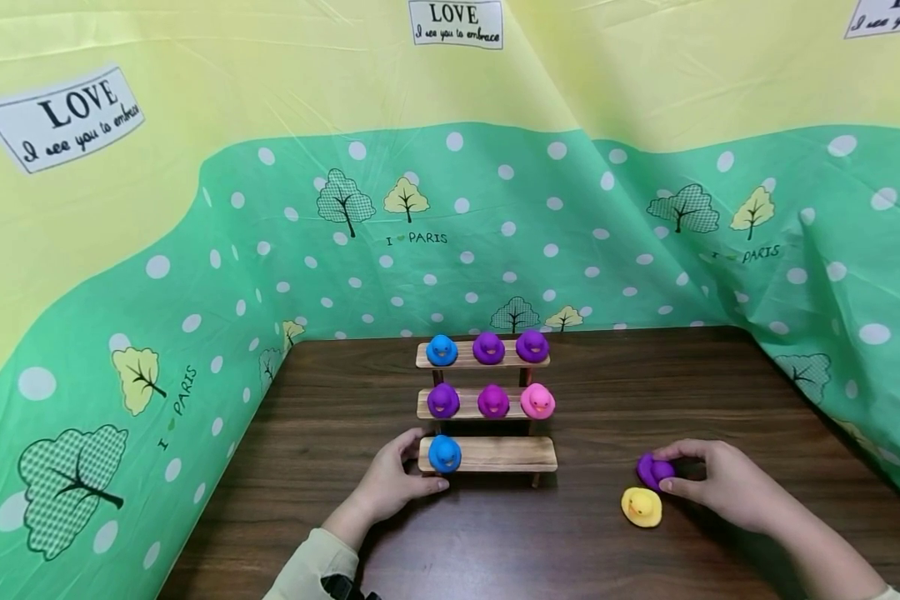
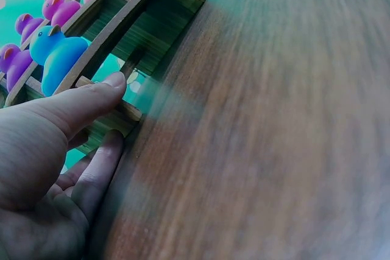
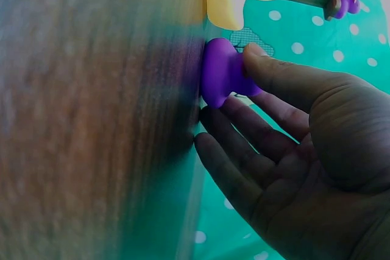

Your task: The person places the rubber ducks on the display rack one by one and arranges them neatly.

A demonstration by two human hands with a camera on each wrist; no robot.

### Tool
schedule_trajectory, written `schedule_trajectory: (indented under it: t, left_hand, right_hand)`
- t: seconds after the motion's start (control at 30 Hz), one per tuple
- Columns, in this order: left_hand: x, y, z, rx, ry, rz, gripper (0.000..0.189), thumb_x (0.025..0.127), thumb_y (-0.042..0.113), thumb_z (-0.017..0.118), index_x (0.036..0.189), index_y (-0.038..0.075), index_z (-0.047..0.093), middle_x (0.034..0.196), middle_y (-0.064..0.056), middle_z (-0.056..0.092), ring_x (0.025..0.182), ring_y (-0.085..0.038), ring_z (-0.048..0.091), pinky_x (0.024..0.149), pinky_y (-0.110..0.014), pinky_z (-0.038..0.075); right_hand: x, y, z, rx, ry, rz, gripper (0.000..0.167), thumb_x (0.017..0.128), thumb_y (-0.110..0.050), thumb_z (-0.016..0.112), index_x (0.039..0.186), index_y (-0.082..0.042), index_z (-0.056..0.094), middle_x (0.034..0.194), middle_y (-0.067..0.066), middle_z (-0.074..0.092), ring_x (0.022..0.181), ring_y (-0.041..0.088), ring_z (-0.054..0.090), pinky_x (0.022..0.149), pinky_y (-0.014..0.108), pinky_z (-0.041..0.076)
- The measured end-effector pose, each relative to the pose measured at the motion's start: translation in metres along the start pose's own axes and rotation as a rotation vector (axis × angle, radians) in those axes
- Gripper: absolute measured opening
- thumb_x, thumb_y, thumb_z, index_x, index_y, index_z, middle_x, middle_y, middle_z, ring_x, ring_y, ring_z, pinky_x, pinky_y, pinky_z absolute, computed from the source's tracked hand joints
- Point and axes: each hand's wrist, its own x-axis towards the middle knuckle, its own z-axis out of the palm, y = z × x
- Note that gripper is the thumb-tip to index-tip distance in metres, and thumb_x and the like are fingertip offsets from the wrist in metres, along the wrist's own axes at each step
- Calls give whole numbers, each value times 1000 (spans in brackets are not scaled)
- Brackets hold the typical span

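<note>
At the right of the table, my right hand [image 1: 731,485] pinches a purple rubber duck [image 1: 651,472] between thumb and fingers. In the right wrist view that purple duck [image 3: 218,74] still touches the tabletop. Just in front of it lies a yellow rubber duck [image 1: 642,507]. My left hand [image 1: 390,477] holds the left end of the lowest step of a three-step wooden stand [image 1: 502,454], thumb in front and fingers behind. Close to that thumb, a blue duck [image 1: 444,454] sits on the lowest step's left end.
On the top step stand a blue duck [image 1: 442,351] and two purple ones. The middle step bears a purple duck [image 1: 443,401], a magenta duck [image 1: 493,402] and a pink duck [image 1: 537,402]. Patterned green and yellow cloth [image 1: 480,225] encloses the dark wooden table [image 1: 330,392].
</note>
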Motion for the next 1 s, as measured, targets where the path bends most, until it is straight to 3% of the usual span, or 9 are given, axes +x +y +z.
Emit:
schedule_trajectory:
  t: [0.3, 0.73, 0.9, 1.0]
  left_hand:
    - [0, -1, 0, -1, 5, -3, 77, 76, 18, 97, 139, 2, 56, 115, -5, 66, 105, -21, 61, 83, -28, 54]
    - [0, -1, 0, 2, 2, -3, 79, 77, 19, 96, 142, 1, 55, 116, -5, 66, 107, -21, 61, 85, -28, 54]
    - [0, 0, 0, 5, 2, 1, 78, 77, 18, 96, 141, 1, 56, 115, -5, 67, 106, -21, 61, 85, -28, 54]
    - [0, -1, 0, 9, 3, 5, 76, 77, 18, 96, 140, 2, 57, 114, -5, 67, 106, -21, 61, 85, -28, 54]
  right_hand:
    - [0, -2, 0, -30, 14, -9, 38, 88, -38, 86, 119, -17, 76, 118, 5, 73, 114, 32, 64, 87, 50, 53]
    - [-1, -3, 0, -25, 19, 0, 40, 87, -36, 86, 119, -15, 76, 118, 7, 73, 114, 35, 65, 88, 54, 53]
    - [-1, -7, 1, -34, 53, -18, 39, 87, -35, 87, 118, -14, 76, 116, 5, 74, 112, 33, 66, 86, 52, 55]
    - [-2, -13, 2, -41, 107, -44, 36, 86, -33, 88, 115, -15, 76, 112, 1, 74, 108, 28, 68, 86, 45, 56]
